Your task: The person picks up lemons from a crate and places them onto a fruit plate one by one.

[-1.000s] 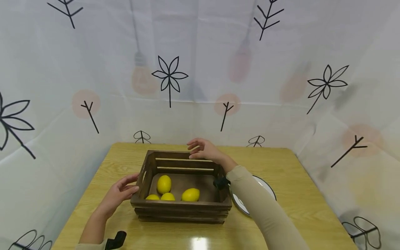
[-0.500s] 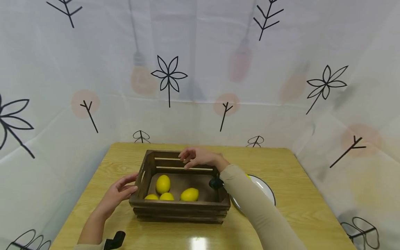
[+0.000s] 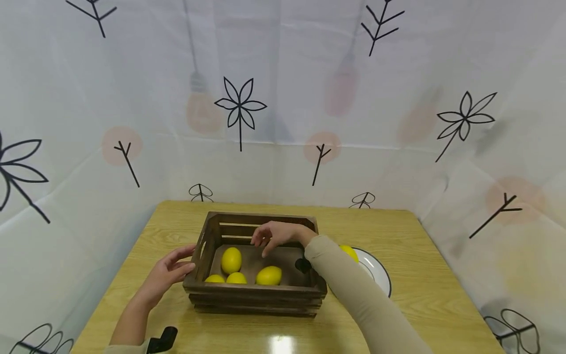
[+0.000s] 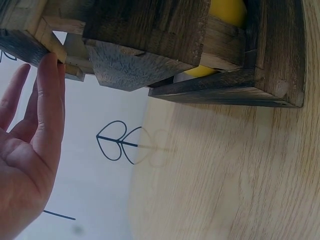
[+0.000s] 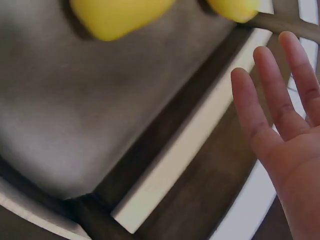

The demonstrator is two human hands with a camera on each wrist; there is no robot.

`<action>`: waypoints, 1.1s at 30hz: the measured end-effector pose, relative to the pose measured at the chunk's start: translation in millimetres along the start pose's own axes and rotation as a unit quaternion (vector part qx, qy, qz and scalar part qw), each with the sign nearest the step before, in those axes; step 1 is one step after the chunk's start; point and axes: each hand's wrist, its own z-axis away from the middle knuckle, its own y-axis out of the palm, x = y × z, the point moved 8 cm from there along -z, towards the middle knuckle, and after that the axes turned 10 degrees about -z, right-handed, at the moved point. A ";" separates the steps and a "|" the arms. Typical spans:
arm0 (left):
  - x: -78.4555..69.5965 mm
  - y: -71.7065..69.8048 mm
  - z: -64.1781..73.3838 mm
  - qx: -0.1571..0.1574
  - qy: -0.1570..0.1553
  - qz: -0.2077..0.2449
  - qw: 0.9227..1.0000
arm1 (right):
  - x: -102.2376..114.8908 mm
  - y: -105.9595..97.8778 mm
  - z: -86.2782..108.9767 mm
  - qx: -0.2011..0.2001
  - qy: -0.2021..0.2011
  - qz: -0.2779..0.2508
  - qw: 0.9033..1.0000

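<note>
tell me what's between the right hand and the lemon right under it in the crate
Nothing: in the head view the right hand hangs open inside the wooden crate, with only bare crate floor and air above the lemon.

plate [image 3: 376,275] half hidden by sleeve, front lemons [image 3: 226,279] partly hidden

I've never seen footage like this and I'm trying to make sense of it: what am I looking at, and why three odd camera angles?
No machine here: a person works with bare hands and wears three cameras. The wide picture comes from the head, looking down at a wooden table. The other two sit on the wrists, so they show close, tilted views. On the table stands a dark wooden crate with four lemons inside; beside it a plate carries another lemon. The left hand rests with straight fingers against the crate's end. The right hand reaches down into the crate, fingers loose, holding nothing.
</note>
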 end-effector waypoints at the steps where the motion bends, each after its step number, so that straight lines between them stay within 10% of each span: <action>1: -0.5 -0.1 -0.1 -0.001 0.001 0.000 1.000 | -1.6 2.5 -1.0 0.006 0.004 0.013 1.000; 13: -1.1 -1.7 -1.0 0.003 0.004 0.001 1.000 | -29.3 24.5 -13.4 0.066 0.096 0.101 0.988; 33: 1.1 -3.1 -2.5 0.001 0.007 0.000 1.000 | -58.7 44.6 -7.0 0.109 0.242 0.106 0.958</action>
